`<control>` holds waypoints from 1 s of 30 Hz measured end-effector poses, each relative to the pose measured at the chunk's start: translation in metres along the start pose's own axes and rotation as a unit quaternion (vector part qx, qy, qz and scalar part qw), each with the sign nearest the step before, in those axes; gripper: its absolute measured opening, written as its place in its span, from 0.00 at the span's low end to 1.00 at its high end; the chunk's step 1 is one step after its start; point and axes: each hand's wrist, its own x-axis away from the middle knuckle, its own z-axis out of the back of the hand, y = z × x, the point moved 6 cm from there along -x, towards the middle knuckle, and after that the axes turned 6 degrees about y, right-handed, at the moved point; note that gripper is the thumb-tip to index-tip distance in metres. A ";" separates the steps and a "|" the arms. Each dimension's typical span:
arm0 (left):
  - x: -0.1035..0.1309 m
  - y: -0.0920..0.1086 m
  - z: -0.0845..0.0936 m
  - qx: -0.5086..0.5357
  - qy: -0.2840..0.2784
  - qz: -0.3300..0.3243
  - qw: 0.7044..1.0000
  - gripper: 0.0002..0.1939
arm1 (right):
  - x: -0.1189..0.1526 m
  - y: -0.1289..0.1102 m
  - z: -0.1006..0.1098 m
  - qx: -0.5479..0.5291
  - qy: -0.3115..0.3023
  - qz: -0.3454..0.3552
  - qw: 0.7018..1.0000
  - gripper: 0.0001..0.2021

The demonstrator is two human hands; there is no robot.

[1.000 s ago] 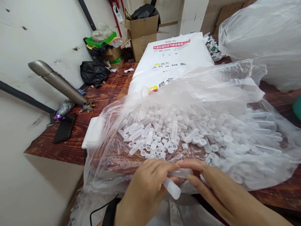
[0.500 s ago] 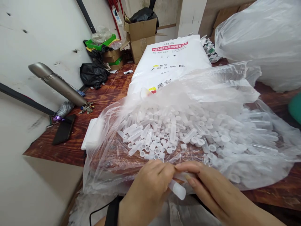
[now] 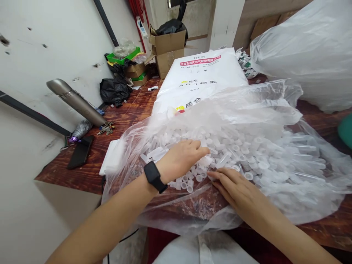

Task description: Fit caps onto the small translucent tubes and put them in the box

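White sack (image 3: 200, 79) behind; clear bag (image 3: 264, 106) draped over tubes (image 3: 231, 154). Left hand (image 3: 180, 157) loosely curled on them, right hand (image 3: 233, 185) flat alongside.

One head-worn cam, looking fwd and down from the person's own eye level, close to the worktop (image 3: 123, 117). Both forearms enter from 6 o'clock; hands (image 3: 181, 159) sit mid-frame. The wall runs along 9 o'clock, stacked boxes (image 3: 167, 46) far off at 12. No 2nd view, so no overlap.
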 end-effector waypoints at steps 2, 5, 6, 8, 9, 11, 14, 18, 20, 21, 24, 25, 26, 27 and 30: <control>-0.006 -0.002 -0.003 -0.003 -0.003 0.004 1.000 0.17 | 0.000 -0.001 0.001 -0.007 -0.004 -0.007 1.000 0.14; -0.002 -0.001 -0.005 0.002 0.000 0.026 1.000 0.13 | -0.002 -0.003 0.005 -0.028 -0.010 -0.015 0.999 0.12; 0.003 0.000 -0.005 0.007 0.003 0.037 0.999 0.13 | -0.002 -0.003 0.007 -0.037 -0.010 -0.017 0.999 0.12; 0.018 0.005 -0.002 0.020 0.013 0.060 0.998 0.14 | -0.002 -0.002 0.011 -0.054 -0.008 -0.028 0.998 0.14; 0.027 0.008 0.000 0.044 0.022 0.073 0.996 0.15 | -0.002 -0.001 0.015 -0.072 0.004 -0.048 0.996 0.14; 0.045 0.015 0.003 0.133 0.040 0.106 0.985 0.15 | -0.001 0.005 0.026 -0.136 0.052 -0.115 0.983 0.12; 0.067 0.028 0.002 0.282 0.044 0.156 0.946 0.11 | 0.001 0.008 0.040 -0.278 0.127 -0.200 0.931 0.07; 0.080 0.040 -0.001 0.357 0.022 0.193 0.913 0.08 | -0.005 -0.009 0.046 -0.331 0.114 -0.148 0.925 0.08; 0.083 0.043 -0.001 0.392 0.018 0.215 0.894 0.07 | -0.007 -0.017 0.048 -0.305 0.106 -0.115 0.939 0.11; 0.083 0.046 -0.002 0.413 0.019 0.218 0.884 0.07 | -0.007 -0.019 0.049 -0.292 0.103 -0.103 0.945 0.12; 0.083 0.053 -0.002 0.448 0.051 0.179 0.875 0.10 | -0.007 -0.027 0.054 -0.258 0.090 -0.059 0.960 0.15; 0.084 0.055 -0.001 0.437 0.074 0.161 0.882 0.12 | -0.007 -0.030 0.056 -0.243 0.086 -0.042 0.965 0.15; 0.085 0.056 0.000 0.414 0.105 0.146 0.892 0.13 | -0.008 -0.032 0.058 -0.229 0.082 -0.026 0.970 0.16; 0.087 0.056 0.001 0.382 0.141 0.134 0.903 0.14 | -0.008 -0.034 0.060 -0.217 0.078 -0.012 0.973 0.16; 0.092 0.057 0.007 0.291 0.223 0.116 0.923 0.14 | -0.008 -0.038 0.060 -0.208 0.063 -0.001 0.976 0.15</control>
